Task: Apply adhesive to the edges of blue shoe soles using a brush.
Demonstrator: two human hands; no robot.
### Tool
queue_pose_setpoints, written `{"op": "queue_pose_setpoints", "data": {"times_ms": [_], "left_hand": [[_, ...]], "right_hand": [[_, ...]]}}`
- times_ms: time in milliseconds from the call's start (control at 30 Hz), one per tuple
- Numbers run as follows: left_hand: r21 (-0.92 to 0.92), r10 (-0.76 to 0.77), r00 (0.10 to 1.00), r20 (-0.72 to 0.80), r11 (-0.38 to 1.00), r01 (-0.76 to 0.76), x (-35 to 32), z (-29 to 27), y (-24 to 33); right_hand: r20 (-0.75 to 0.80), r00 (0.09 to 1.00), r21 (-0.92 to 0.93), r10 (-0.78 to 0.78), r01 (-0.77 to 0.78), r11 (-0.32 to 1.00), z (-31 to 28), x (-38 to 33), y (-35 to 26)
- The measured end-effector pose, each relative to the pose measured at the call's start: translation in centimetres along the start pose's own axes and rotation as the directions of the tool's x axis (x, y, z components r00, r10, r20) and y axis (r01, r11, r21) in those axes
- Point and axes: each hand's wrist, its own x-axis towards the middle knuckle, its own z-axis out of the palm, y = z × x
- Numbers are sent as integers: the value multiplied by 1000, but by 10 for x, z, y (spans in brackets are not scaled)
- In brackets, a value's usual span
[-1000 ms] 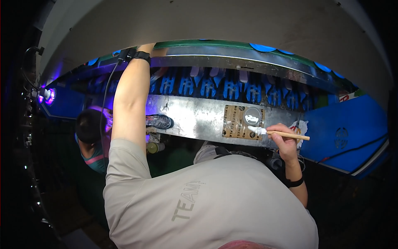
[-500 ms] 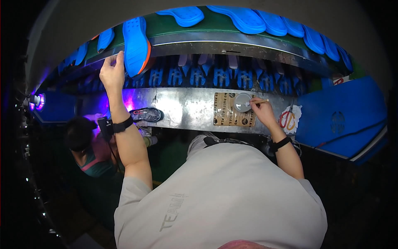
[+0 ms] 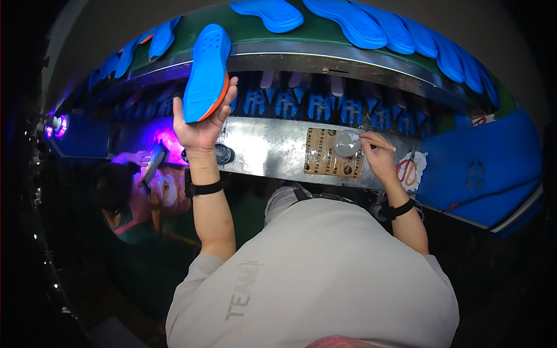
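A blue shoe sole [image 3: 208, 72] with an orange side edge rests in my left hand [image 3: 200, 134], heel end in the palm. My thumb lies along one side of it and my fingers along the other. The toe end points away toward the shelf. My right hand [image 3: 380, 161] pinches the wooden handle of a brush [image 3: 382, 144]. Its tip is at a round pot of whitish liquid [image 3: 347, 142], which stands on a piece of printed brown cardboard [image 3: 316, 155].
More blue soles [image 3: 342, 24] lie on a green belt [image 3: 319, 37] above the metal bench [image 3: 261, 148]. Under it hangs a row of blue shoe parts [image 3: 319, 107]. Orange-handled scissors [image 3: 408, 172] lie at right. A co-worker [image 3: 125, 191] at left holds a shoe [image 3: 154, 162]; a dark shoe [image 3: 224, 153] sits nearby.
My left hand has gone from pinching the sole's edge to cradling it from below, shifted right and nearer. The brush handle has tilted in my right hand. The co-worker has raised a shoe.
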Motion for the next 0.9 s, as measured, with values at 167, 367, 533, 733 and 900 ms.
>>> {"op": "queue_pose_setpoints", "data": {"times_ms": [167, 367, 533, 733, 900], "left_hand": [[145, 58, 997, -42, 988, -52, 7, 10, -23], [783, 137, 988, -67, 621, -33, -37, 40, -90], [737, 5, 978, -207, 658, 153, -68, 39, -130], [606, -129, 964, -232, 757, 247, -80, 56, -146], [625, -134, 969, -210, 744, 238, -81, 60, -145]], "right_hand": [[69, 998, -60, 6, -1, 998, 4, -4, 15], [155, 988, 214, 27, -60, 975, -6, 7, -49], [159, 979, 430, -126, 46, 902, -15, 24, -122], [143, 948, 416, -285, 204, 886, -10, 42, -150], [137, 935, 360, -326, 259, 896, -7, 44, -150]]}}
